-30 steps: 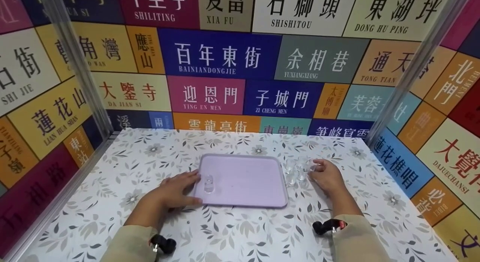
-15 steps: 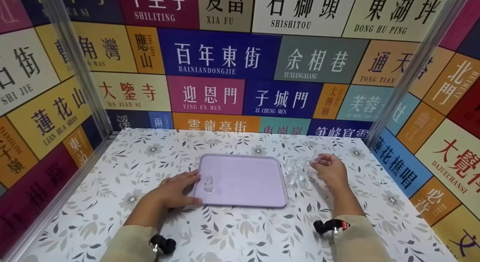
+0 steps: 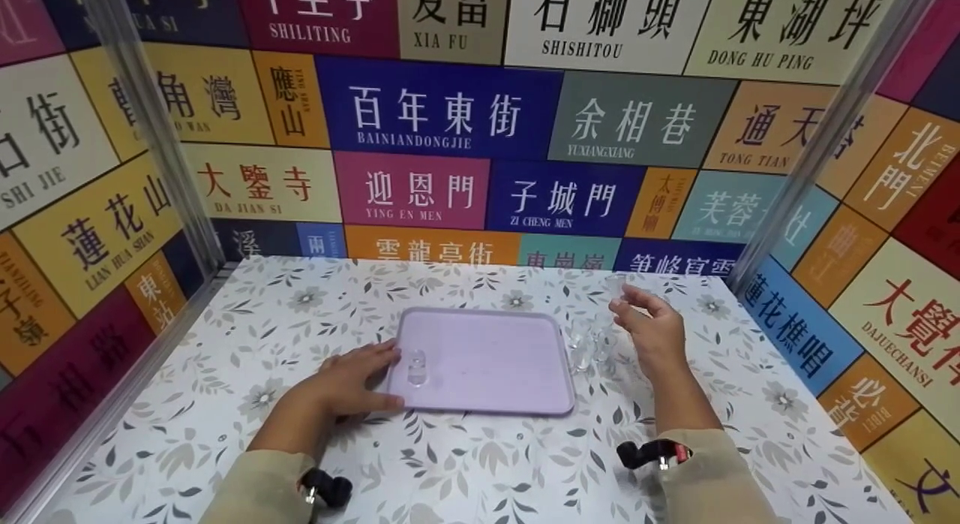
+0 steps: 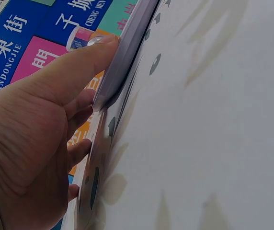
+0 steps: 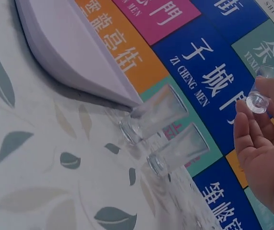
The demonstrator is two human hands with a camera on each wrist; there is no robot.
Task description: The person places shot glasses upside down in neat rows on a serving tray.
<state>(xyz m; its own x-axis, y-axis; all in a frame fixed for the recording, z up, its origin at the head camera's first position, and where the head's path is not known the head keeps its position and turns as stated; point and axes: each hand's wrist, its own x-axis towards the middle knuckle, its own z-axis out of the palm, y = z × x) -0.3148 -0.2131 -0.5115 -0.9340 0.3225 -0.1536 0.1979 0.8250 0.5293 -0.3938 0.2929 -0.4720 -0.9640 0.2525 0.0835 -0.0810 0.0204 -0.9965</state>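
While the right hand [image 3: 658, 330] pinches a glass [image 5: 257, 102], the uncurled left hand [image 3: 351, 383] should keep the tray [image 3: 495, 351] steady.

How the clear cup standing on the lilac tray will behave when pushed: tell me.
The clear cup would probably tip if pushed near its rim, being taller than wide. Pushed low, it may slide, since the lilac tray looks smooth. Knocked over, it would likely roll, given its round wall.

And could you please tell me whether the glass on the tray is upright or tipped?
Upright: in the left wrist view, the glass has its base toward the tray, rim pointing away.
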